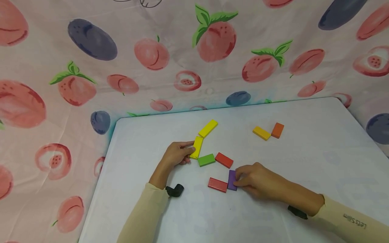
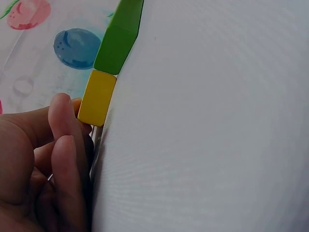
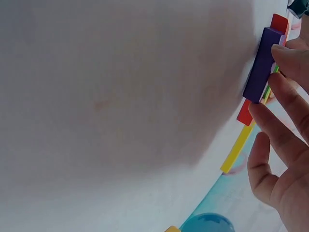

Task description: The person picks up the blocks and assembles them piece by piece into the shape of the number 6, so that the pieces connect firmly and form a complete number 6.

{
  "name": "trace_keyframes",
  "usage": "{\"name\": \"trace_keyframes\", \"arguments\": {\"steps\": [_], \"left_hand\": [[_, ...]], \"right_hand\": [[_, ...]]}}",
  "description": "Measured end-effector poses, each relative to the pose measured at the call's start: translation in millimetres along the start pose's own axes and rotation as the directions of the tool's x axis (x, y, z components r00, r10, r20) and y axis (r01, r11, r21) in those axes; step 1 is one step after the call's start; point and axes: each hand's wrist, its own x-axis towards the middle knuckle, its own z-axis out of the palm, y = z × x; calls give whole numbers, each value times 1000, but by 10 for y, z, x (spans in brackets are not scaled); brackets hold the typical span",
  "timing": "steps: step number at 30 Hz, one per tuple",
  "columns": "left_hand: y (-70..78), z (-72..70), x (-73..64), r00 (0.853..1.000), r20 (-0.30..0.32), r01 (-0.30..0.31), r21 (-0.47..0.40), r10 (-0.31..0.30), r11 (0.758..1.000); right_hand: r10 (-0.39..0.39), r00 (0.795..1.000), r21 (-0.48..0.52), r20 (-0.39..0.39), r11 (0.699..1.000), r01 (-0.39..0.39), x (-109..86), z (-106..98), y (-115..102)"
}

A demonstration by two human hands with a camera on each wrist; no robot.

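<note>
My left hand point(image 1: 177, 153) holds a yellow block point(image 1: 198, 147) with thumb and index finger. The far end of that block is close to a second yellow block point(image 1: 208, 128). A green block point(image 1: 206, 160) lies at its near end, with a red block point(image 1: 224, 160) to the green one's right. My right hand point(image 1: 261, 180) grips a purple block point(image 1: 232, 180) between thumb and fingers from the right side. The purple block point(image 3: 263, 67) shows long and narrow in the right wrist view. Another red block point(image 1: 217, 185) lies against its left side.
At the back right of the white table point(image 1: 328, 141), an orange-yellow block point(image 1: 261, 133) and an orange block point(image 1: 278, 130) lie corner to corner. A fruit-print cloth point(image 1: 170, 20) hangs behind and beside the table. Dark wrist-worn pieces show by both sleeves.
</note>
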Motion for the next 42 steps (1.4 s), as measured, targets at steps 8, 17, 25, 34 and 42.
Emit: {"name": "trace_keyframes", "arguments": {"steps": [8,17,25,34,42], "left_hand": [[11,-2,-3,1000,-3,3,-1,-3,1000],[5,-1,-3,1000,6,-4,1,4,1000],[0,-2,7,1000,6,3,9,-3,1000],[-1,-4,20,1000,5,1,8,-1,1000],[-2,-1,12,1000,6,4,4,-4,1000]], "right_hand": [[21,1000,-19,14,1000,-21,18,9,-55],[58,998,-36,25,998,-57,23,6,-75],[89,995,-33,41,996,-88,34,-21,-77],[99,995,-21,31,995,-99,35,-41,-70],[205,978,-76,23,976,-203,126,-6,-70]]}}
